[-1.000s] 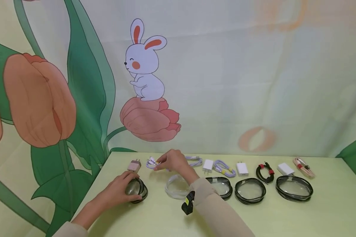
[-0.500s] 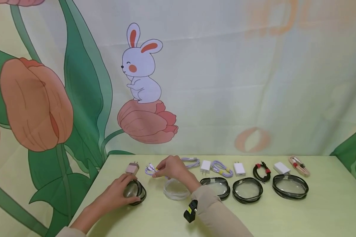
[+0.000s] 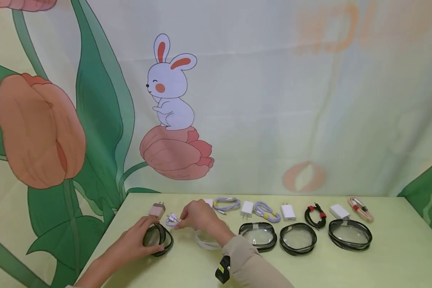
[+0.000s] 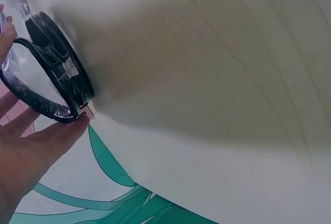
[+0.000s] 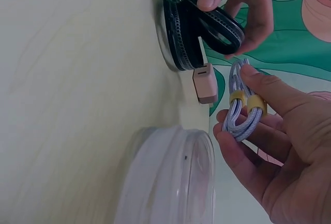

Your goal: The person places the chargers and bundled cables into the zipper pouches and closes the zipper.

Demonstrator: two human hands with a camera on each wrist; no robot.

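My left hand grips the raised lid of a round clear zip case with black trim, standing at the table's left. In the right wrist view its thumb and fingers hold that lid tilted away from the base. A coiled lavender cable with yellow ties is pinched between the thumb and fingers of my right hand. In the head view this cable hangs just behind and right of the case, apart from it. A pink charger plug lies behind the case; a white-trimmed clear case sits partly behind my right forearm.
Rightward along the table stand several black-trimmed clear cases, the farthest right among them. Behind them lie white charger plugs, lavender cables, a black cable and a pink cable. A printed cloth hangs at the back.
My right hand has brought the lavender cable left and nearer, closer to the case in my left hand. The left hand keeps its hold on the lid. The head view has tilted slightly.
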